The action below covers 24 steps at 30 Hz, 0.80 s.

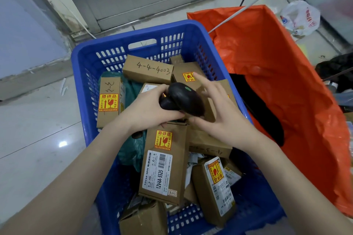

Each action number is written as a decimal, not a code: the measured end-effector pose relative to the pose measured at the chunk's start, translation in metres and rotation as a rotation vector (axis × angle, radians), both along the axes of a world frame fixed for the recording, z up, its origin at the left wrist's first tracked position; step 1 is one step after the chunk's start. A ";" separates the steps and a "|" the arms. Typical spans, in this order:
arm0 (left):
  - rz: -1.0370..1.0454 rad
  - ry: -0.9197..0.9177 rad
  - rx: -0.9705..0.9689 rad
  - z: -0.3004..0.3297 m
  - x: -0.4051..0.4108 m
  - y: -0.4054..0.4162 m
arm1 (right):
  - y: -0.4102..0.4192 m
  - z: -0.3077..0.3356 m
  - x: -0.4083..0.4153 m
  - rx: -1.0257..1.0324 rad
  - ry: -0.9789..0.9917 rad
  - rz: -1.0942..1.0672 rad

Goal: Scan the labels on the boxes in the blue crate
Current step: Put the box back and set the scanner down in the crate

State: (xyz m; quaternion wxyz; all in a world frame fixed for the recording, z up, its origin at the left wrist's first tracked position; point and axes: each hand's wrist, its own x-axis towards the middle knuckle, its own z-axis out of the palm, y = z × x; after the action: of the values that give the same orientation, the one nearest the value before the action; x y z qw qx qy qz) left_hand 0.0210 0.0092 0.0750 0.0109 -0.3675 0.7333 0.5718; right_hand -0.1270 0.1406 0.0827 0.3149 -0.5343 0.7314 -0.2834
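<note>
The left hand (150,108) is wrapped tight around the black scanner (183,99) over the blue crate (133,34), the right hand (215,112) is open beside it, and it should point straight at the white label (158,171) on the long brown box (164,162) just below.

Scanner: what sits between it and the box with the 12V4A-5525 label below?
Head view: only the left hand gripping the scanner and the right hand's thumb. The labelled box starts right under them.
</note>
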 end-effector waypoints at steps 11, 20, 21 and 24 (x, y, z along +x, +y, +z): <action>-0.183 0.007 -0.074 -0.004 -0.004 0.012 | 0.033 -0.008 0.006 -0.023 0.040 -0.113; -0.419 -0.297 -0.138 -0.023 0.019 0.017 | 0.049 -0.019 -0.003 0.146 0.185 -0.273; -0.412 -0.295 -0.126 -0.025 0.021 0.017 | 0.050 -0.021 -0.003 0.164 0.183 -0.278; -0.391 -0.264 -0.188 -0.030 0.022 0.018 | 0.053 -0.029 0.000 0.189 0.146 -0.310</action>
State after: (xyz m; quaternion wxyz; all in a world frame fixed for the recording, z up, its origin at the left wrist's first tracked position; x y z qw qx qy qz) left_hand 0.0430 0.0268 0.0446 0.1828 -0.2895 0.8328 0.4350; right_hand -0.1272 0.1939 0.0537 0.2622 -0.4026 0.8492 -0.2192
